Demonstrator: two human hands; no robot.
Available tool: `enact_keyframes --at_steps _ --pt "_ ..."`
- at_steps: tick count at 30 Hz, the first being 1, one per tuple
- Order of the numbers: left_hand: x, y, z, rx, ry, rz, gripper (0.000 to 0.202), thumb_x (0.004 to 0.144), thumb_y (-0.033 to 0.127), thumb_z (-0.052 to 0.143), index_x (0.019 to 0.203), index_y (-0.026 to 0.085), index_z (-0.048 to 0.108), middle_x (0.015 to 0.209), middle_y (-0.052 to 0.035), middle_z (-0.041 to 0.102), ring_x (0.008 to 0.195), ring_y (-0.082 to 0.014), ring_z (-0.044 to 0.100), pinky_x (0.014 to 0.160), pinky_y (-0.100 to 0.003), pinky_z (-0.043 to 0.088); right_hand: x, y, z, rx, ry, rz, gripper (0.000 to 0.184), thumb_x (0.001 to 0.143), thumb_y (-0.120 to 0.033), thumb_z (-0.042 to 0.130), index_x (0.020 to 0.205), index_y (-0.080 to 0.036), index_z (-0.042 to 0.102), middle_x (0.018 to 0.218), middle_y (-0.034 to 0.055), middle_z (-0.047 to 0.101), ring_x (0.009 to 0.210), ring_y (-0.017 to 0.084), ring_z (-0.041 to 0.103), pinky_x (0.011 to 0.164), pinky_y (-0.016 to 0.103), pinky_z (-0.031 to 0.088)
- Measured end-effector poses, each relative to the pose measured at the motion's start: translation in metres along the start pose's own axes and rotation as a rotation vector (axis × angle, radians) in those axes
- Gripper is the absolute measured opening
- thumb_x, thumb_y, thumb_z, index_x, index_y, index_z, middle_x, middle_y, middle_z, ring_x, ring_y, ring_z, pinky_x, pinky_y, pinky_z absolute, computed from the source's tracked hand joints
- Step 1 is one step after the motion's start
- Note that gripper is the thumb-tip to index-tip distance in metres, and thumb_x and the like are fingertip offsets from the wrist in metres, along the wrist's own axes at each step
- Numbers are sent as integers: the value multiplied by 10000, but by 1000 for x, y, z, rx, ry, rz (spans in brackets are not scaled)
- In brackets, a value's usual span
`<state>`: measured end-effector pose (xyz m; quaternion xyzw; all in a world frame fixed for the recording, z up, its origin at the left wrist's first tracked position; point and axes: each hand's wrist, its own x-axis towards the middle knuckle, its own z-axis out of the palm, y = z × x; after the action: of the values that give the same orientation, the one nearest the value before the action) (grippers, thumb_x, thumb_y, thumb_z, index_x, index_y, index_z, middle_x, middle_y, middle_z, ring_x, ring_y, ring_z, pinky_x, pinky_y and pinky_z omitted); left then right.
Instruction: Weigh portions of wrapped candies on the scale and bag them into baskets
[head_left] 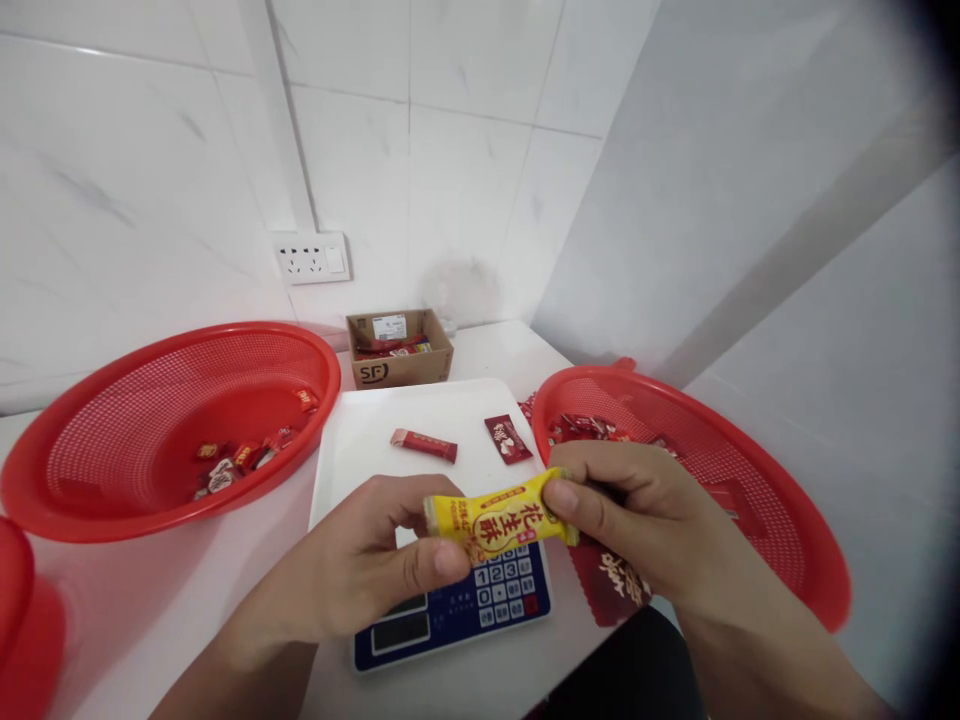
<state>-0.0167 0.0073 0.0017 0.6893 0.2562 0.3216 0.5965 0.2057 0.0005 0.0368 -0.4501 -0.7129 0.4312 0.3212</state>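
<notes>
gripping yellow packet (501, 520): left hand (360, 575), right hand (637, 515) | left basket (150, 420): candies (232, 460) | right basket (765, 500): red packets (592, 425)

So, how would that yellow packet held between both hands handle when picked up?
Probably light: the yellow packet is held by fingertip pinches of the left hand and right hand alone. Likely fairly stiff, since it spans them without sagging. Its glossy wrapper may be slippery.

The bar (501, 520) is a slim yellow packet with red characters in a ringed emblem, crimped at both ends. It sits nearly level, its right end slightly higher, pinched at each end by the left hand (360, 575) and right hand (637, 520), just above the scale (457, 605) keypad.
</notes>
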Motion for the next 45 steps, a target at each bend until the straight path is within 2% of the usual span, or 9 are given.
enact_keyframes --at_steps 4,10,13,16,21,30,37,41,45 --pt "3 -1 3 -67 41 -93 341 862 486 531 857 154 609 685 -4 547 595 -98 452 521 -204 344 2 0 0 34 -17 32 408 800 -522 594 587 -186 505 547 -45 425 495 80 352 429 212 249" --pt "5 -2 16 -123 212 20 298 883 464 513 921 180 595 797 -18 599 708 -119 535 641 -221 442 1 15 12 261 38 -28 430 706 -624 641 721 -201 569 630 -35 475 545 98 416 486 225 347" --pt "4 -3 20 -57 146 -4 258 887 421 524 879 171 589 772 -8 582 688 -111 507 609 -212 412 -2 15 18 229 65 10 381 760 -577 615 805 -199 606 675 -17 533 598 116 488 522 222 404" --pt "3 -4 21 -22 81 -35 242 860 413 563 873 171 572 754 1 563 672 -111 473 587 -217 381 -4 11 21 165 62 9 320 805 -522 584 805 -202 610 667 -18 543 581 110 483 498 210 395" --pt "3 -3 23 86 114 -21 257 845 418 558 792 166 559 702 6 532 637 -113 436 574 -230 367 -5 4 26 81 56 -38 216 814 -409 576 751 -202 585 626 -23 550 543 100 455 472 203 374" --pt "1 1 26 226 231 94 264 847 410 537 751 165 549 663 -11 544 605 -125 472 522 -251 357 -6 2 33 144 83 -94 198 813 -396 589 772 -203 588 620 -24 579 522 94 475 455 195 395" --pt "1 -4 28 510 431 290 171 792 288 628 727 183 510 634 20 538 563 -99 479 510 -220 371 -3 11 34 352 -25 -70 254 869 -438 553 1010 -246 640 855 11 646 793 136 609 681 223 505" --pt "0 -4 28 592 454 364 132 789 259 631 753 187 527 659 9 569 578 -107 511 521 -215 395 -4 12 36 426 -51 -67 244 884 -405 547 1082 -292 633 858 -3 624 784 116 608 702 209 504" --pt "0 -2 27 602 426 312 159 800 313 631 758 187 544 672 -3 584 586 -121 513 529 -226 394 -4 13 36 436 -48 -43 273 877 -419 554 1104 -291 632 825 -1 613 752 117 598 698 214 508"
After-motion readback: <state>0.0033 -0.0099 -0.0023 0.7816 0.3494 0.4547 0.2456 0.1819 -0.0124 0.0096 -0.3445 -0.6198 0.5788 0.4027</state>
